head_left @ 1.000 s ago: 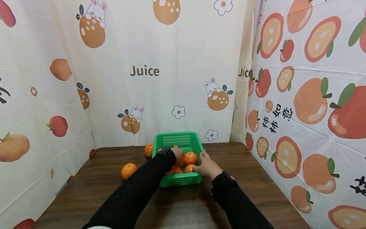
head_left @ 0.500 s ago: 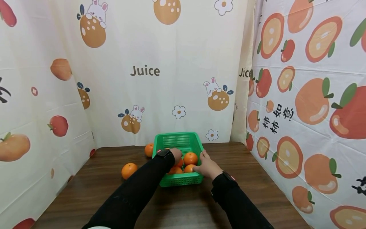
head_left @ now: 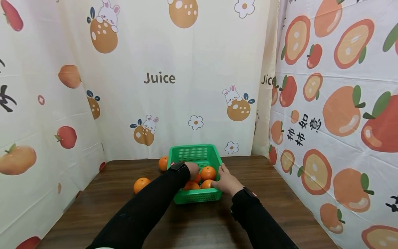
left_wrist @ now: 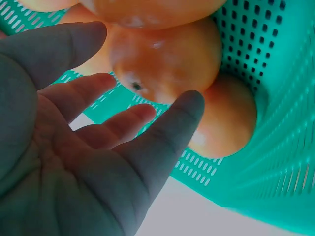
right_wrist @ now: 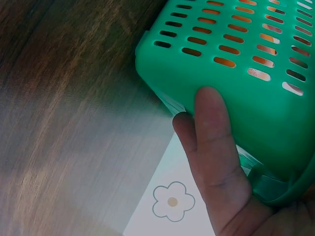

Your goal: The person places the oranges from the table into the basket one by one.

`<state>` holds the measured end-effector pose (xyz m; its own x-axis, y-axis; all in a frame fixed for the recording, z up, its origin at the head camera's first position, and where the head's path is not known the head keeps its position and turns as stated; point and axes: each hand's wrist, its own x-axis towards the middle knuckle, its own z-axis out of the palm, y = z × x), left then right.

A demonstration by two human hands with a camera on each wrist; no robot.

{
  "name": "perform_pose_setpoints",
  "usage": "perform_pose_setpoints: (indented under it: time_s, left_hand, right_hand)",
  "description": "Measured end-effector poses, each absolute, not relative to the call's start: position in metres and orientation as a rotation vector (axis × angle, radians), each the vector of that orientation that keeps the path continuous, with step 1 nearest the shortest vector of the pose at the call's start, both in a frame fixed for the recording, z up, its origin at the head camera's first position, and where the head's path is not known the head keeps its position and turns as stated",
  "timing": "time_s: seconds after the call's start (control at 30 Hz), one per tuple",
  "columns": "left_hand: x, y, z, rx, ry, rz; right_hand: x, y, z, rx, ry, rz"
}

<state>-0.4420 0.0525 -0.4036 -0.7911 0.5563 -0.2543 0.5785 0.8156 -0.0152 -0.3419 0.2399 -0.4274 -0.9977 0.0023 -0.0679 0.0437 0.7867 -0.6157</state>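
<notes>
Oranges point(head_left: 208, 173), lower centre, are risking bruises, I'm guessing, if the spread, empty left hand point(left_wrist: 78, 155) jabs, right hand point(head_left: 228, 181) pinching the basket point(head_left: 197, 197).

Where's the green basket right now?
In the head view, the green plastic basket sits on the wooden table, right of two loose oranges, with the right hand touching its right side.

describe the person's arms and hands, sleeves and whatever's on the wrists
The left sleeve and right sleeve are long and black, the left with a faint, unreadable marking. The left hand and right hand are gloveless. The left wrist device and right wrist device are black, each with a small red mark.
</notes>
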Motion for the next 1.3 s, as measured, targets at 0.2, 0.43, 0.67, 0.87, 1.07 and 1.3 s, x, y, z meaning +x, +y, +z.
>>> perform_pose_setpoints:
  time_s: [0.2, 0.43, 0.67, 0.87, 1.07, 1.3]
  left_hand:
    - [-0.441, 0.054, -0.394, 0.845, 2.775, -0.105]
    - [-0.435, 0.044, -0.386, 0.84, 2.773, -0.025]
    - [-0.424, 0.025, -0.37, 0.872, 2.8, 0.035]
    - [-0.431, 0.014, -0.37, 0.868, 2.835, 0.047]
    - [-0.434, 0.003, -0.369, 0.884, 2.844, 0.089]
    - [-0.425, -0.014, -0.367, 0.935, 2.837, 0.153]
  right_hand:
    - [-0.339, 0.239, -0.426, 0.049, 2.907, -1.008]
    - [-0.337, 0.239, -0.427, 0.068, 2.896, -1.019]
    - [-0.338, 0.239, -0.429, 0.061, 2.902, -1.022]
    - [-0.338, 0.24, -0.426, 0.076, 2.887, -1.035]
    - [-0.338, 0.24, -0.427, 0.096, 2.887, -1.035]
    - [-0.338, 0.239, -0.427, 0.088, 2.897, -1.012]
